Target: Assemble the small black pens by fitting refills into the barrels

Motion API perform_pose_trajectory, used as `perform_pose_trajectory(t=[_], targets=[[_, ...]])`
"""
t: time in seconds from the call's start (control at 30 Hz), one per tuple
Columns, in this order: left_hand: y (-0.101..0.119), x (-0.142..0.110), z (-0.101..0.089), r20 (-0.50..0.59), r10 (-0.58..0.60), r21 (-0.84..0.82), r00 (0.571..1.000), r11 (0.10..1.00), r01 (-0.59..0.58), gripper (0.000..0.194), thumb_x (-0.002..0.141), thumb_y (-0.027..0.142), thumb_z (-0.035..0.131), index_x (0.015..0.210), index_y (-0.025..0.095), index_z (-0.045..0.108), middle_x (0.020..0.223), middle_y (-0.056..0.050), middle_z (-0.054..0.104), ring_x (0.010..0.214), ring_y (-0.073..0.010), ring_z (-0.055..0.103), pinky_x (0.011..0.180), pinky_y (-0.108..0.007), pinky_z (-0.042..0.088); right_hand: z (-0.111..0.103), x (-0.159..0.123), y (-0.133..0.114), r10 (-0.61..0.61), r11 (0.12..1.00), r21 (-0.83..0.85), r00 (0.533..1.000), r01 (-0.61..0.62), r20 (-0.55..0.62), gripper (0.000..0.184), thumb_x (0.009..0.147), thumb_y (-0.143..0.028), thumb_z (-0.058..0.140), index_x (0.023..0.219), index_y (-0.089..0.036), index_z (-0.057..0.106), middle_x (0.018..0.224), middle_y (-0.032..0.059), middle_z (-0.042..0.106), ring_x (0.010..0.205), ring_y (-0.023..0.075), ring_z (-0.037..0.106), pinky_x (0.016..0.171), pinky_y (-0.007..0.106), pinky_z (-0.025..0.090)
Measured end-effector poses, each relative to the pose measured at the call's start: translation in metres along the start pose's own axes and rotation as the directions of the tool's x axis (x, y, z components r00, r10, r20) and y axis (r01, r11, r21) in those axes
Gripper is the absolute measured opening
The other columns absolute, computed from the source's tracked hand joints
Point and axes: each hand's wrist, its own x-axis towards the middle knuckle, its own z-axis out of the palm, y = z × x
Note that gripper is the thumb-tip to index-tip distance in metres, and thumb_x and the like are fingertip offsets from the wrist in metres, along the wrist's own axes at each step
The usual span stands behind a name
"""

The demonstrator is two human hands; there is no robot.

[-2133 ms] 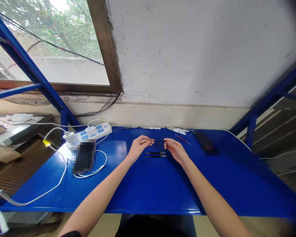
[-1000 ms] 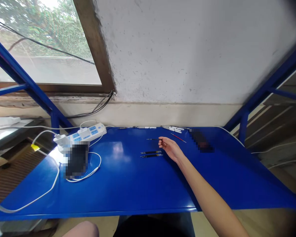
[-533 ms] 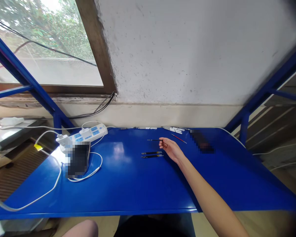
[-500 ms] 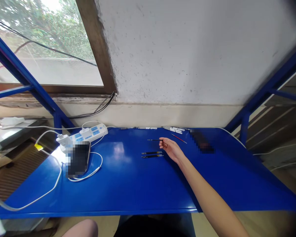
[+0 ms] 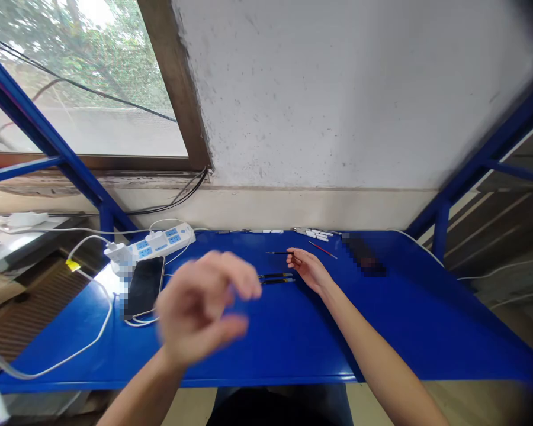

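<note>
Takes daylight from the window, above the power strip, and burns to white at the sky. Glares on the table just left of the strip. Dims on the wall well right of it. Smears the left hand, nearer than the strip; renders the right hand, farther right, fairly crisp. Stretches and darkens toward the lower corner far right of the strip.
</note>
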Motion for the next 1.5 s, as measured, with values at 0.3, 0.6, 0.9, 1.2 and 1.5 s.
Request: perform_pose_trajectory(t=[0.3,0.6,0.9,1.2,1.5], targets=[[-0.135,-0.027,0.034,0.043,-0.547,0.057,0.836,0.837,0.545,0.019,0.079,0.037,0.067,0.087,0.020,0.069,0.076,-0.003,0.074,0.080,-0.0221,0.069,0.087,-0.033,0.049,0.004,-0.002,-0.003,0.004,1.000,-0.007,1.000,-0.004,0.003,0.029,0.070,-0.036,0.077,0.091,-0.017,0.073,0.081,0.0049,0.065,0.077,0.0151,0.059,0.071,0.028,0.047],[-0.139,-0.051,0.046,0.213,-0.512,0.197,0.832,0.857,0.477,0.022,0.084,0.038,0.059,0.090,0.021,0.072,0.088,-0.004,0.072,0.081,-0.0206,0.065,0.077,-0.029,0.048,0.007,-0.005,-0.002,-0.010,0.994,-0.109,0.996,0.020,0.089,0.029,0.074,-0.038,0.074,0.093,-0.017,0.073,0.082,0.0061,0.066,0.077,0.0154,0.060,0.074,0.030,0.047],[-0.143,-0.047,0.039,0.247,-0.514,0.317,0.821,0.844,0.432,0.016,0.086,0.028,0.056,0.084,0.017,0.067,0.080,-0.001,0.069,0.075,-0.0148,0.060,0.073,-0.025,0.045,0.003,-0.003,0.001,-0.139,0.791,-0.592,0.988,0.152,0.068,0.030,0.082,-0.042,0.062,0.101,-0.020,0.069,0.091,0.0049,0.065,0.084,0.0175,0.058,0.072,0.029,0.044],[-0.160,-0.053,0.030,0.412,-0.535,0.545,0.737,0.794,0.271,0.014,0.084,0.023,0.056,0.078,0.018,0.068,0.077,-0.003,0.063,0.077,-0.0167,0.056,0.074,-0.028,0.042,0.004,-0.013,0.003,-0.137,0.046,-0.921,0.915,0.388,0.379,0.042,0.079,-0.034,0.068,0.119,-0.025,0.060,0.108,0.0071,0.057,0.102,0.0229,0.051,0.092,0.041,0.040],[-0.157,-0.055,0.031,0.436,-0.526,0.591,0.730,0.779,0.209,0.019,0.089,0.020,0.050,0.087,0.018,0.069,0.090,-0.005,0.066,0.086,-0.0179,0.057,0.086,-0.032,0.042,0.003,-0.008,0.016,-0.144,0.009,-0.911,0.902,0.412,0.407,0.019,0.083,-0.018,0.062,0.101,-0.021,0.065,0.094,0.0046,0.056,0.090,0.0184,0.053,0.090,0.037,0.042]])
